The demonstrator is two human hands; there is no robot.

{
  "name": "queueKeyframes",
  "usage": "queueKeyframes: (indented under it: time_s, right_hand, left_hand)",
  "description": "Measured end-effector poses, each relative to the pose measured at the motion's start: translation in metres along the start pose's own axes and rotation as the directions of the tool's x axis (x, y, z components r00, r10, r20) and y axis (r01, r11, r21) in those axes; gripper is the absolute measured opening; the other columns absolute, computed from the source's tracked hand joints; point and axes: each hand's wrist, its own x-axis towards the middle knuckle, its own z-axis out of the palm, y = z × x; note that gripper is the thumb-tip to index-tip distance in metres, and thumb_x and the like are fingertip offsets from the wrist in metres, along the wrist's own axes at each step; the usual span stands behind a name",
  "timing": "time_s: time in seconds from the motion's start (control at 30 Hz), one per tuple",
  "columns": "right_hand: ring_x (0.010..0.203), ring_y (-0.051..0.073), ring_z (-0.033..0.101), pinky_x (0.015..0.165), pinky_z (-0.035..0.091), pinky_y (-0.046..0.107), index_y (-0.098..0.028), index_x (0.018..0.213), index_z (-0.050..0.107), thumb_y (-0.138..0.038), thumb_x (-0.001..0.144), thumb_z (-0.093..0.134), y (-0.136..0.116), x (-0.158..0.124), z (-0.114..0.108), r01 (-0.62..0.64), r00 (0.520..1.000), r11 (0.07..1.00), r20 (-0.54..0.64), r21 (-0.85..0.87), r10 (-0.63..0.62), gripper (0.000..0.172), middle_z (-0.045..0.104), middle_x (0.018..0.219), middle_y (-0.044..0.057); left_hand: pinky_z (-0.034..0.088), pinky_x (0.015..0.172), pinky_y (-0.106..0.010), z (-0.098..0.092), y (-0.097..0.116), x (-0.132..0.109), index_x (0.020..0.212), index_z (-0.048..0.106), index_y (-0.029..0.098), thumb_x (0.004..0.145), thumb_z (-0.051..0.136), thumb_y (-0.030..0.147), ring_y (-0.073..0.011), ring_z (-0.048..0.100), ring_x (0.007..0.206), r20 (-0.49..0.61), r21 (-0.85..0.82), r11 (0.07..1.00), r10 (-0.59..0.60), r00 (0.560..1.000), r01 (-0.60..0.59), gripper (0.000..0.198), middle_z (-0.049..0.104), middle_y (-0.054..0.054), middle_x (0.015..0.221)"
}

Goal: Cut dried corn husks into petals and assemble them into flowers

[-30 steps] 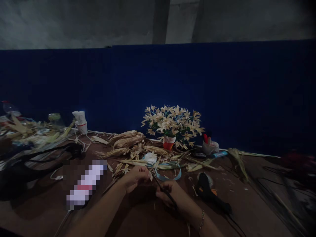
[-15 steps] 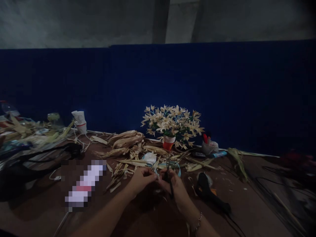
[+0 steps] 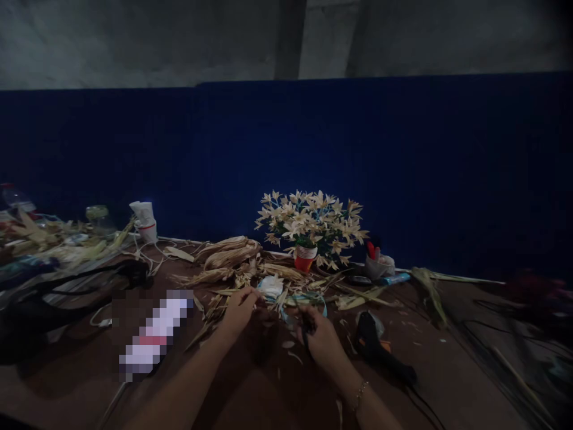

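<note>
My left hand (image 3: 240, 312) is at the near edge of a pile of dried corn husks (image 3: 233, 255), its fingers pinched together beside a small white bundle (image 3: 271, 286). Whatever those fingers hold is too small and dark to make out. Over the brown table, my right hand (image 3: 319, 335) is closed around dark-handled scissors (image 3: 306, 332), partly hidden by the fingers. Light blue strips (image 3: 323, 306) lie just beyond this hand. Pale scraps (image 3: 287, 344) are scattered between the hands. Behind the husks stands a red and white pot (image 3: 305, 260) of cream star-shaped flowers (image 3: 313, 221).
A black glue gun (image 3: 380, 346) with a cord lies right of my right hand. At left are a blurred-out power strip (image 3: 156, 334) and a black strap (image 3: 89, 275). A small holder (image 3: 379, 266) with red handles stands at the back. Blue panel (image 3: 224, 149) rises behind.
My hands were together in the middle; they have moved apart. The left went up and left to the husk pile, and the right shifted slightly right with the scissors tilted lower.
</note>
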Motion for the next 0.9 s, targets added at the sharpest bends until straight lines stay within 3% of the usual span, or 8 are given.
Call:
queueKeyframes:
  time_s: [0.17,0.4,0.47,0.57,0.63,0.77,0.9]
  right_hand:
    - [0.078,0.021,0.062,0.07,0.046,0.029,-0.018,0.094,0.06,-0.023,0.069,0.052,0.005,-0.002,0.002,0.062,0.997,0.983,0.062,-0.17,-0.052,0.026,0.067,0.086,0.006]
    - [0.069,0.019,0.061,0.064,0.047,0.026,-0.016,0.094,0.057,-0.028,0.07,0.052,0.001,0.001,-0.008,-0.024,0.994,0.995,-0.104,-0.097,0.014,0.027,0.067,0.08,0.006]
    - [0.069,0.019,0.061,0.063,0.046,0.027,-0.016,0.093,0.058,-0.028,0.07,0.052,-0.001,0.001,-0.009,-0.04,0.993,0.995,-0.113,-0.089,0.03,0.027,0.066,0.077,0.005]
    - [0.068,0.019,0.06,0.064,0.045,0.027,-0.017,0.089,0.058,-0.029,0.071,0.053,-0.003,0.0,-0.007,-0.029,0.994,0.997,-0.108,-0.071,0.021,0.022,0.066,0.077,0.005]
    - [0.067,0.019,0.06,0.063,0.045,0.028,-0.018,0.087,0.059,-0.029,0.07,0.054,-0.004,0.0,-0.005,-0.022,0.994,0.998,-0.104,-0.053,0.016,0.021,0.066,0.076,0.004]
    - [0.065,0.019,0.059,0.061,0.044,0.028,-0.018,0.085,0.06,-0.029,0.068,0.055,-0.004,0.0,-0.004,-0.043,0.992,0.998,-0.117,-0.048,0.037,0.021,0.065,0.071,0.003]
    - [0.066,0.018,0.058,0.062,0.044,0.028,-0.018,0.084,0.06,-0.03,0.067,0.059,-0.005,0.001,-0.005,-0.058,0.993,0.998,-0.103,-0.002,0.057,0.021,0.064,0.072,0.003]
  left_hand:
    - [0.044,0.067,-0.026,-0.013,-0.008,0.01,0.078,0.069,0.016,0.072,0.048,0.034,-0.0188,0.06,0.075,-0.094,0.104,0.993,0.062,0.994,-0.053,0.028,0.069,-0.003,0.077]
    - [0.044,0.074,-0.03,-0.027,-0.017,0.021,0.077,0.069,0.018,0.067,0.056,0.029,-0.0202,0.06,0.077,-0.186,0.375,0.926,0.117,0.975,-0.04,0.02,0.07,-0.004,0.08]
    - [0.042,0.076,-0.031,-0.028,-0.019,0.022,0.078,0.069,0.019,0.07,0.054,0.028,-0.0203,0.059,0.08,-0.161,0.479,0.875,0.166,0.973,-0.07,0.019,0.069,-0.004,0.082]
    - [0.038,0.081,-0.033,-0.028,-0.024,0.02,0.087,0.068,0.022,0.074,0.048,0.021,-0.0212,0.055,0.091,-0.017,0.62,0.764,0.243,0.97,-0.181,0.023,0.068,-0.004,0.091]
    - [0.035,0.082,-0.035,-0.028,-0.026,0.017,0.097,0.065,0.025,0.072,0.047,0.013,-0.0224,0.053,0.096,0.041,0.707,0.682,0.228,0.973,-0.19,0.033,0.067,-0.004,0.097]
    - [0.03,0.083,-0.038,-0.028,-0.025,0.013,0.097,0.064,0.026,0.067,0.049,0.007,-0.0249,0.051,0.098,0.044,0.817,0.558,0.193,0.98,-0.147,0.039,0.066,-0.006,0.096]
    - [0.028,0.083,-0.04,-0.027,-0.017,0.011,0.085,0.066,0.025,0.068,0.049,0.009,-0.025,0.051,0.097,0.01,0.822,0.549,0.251,0.968,-0.151,0.029,0.066,-0.005,0.094]
